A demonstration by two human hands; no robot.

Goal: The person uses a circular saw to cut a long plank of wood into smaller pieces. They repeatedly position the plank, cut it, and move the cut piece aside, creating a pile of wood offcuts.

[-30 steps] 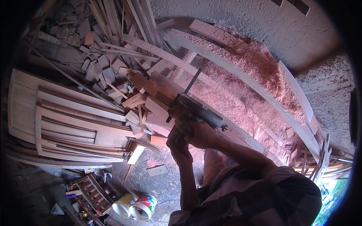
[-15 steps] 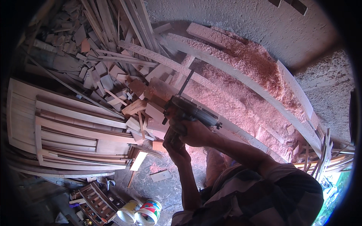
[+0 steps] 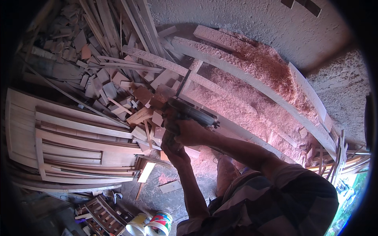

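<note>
Both hands are on a dark hand-held power tool [image 3: 195, 111], with a long thin bar [image 3: 183, 83] pointing away at its far left side and a small knob at its right end. My right hand [image 3: 191, 132] wraps round the tool's near side. Just below and left of it, my left hand [image 3: 175, 152] is closed round the lower part, its fingers partly in shadow. The tool's exact kind is hard to make out. Beneath it runs a long pale plank [image 3: 252, 137]; whether they touch, I cannot tell.
Curved beams [image 3: 252, 72] lie over pink shavings [image 3: 228, 92] near the rough wall [image 3: 244, 15]. Wood offcuts [image 3: 112, 88] are heaped left, beside upright boards [image 3: 104, 27]. Curved wooden panels [image 3: 71, 147] are at the left. Buckets [image 3: 159, 223] and a slatted wooden frame [image 3: 103, 216] stand nearest me.
Both hands and the power tool have shifted left and slightly nearer, with the bar moving along. The grip looks the same. The whole view has turned a little.
</note>
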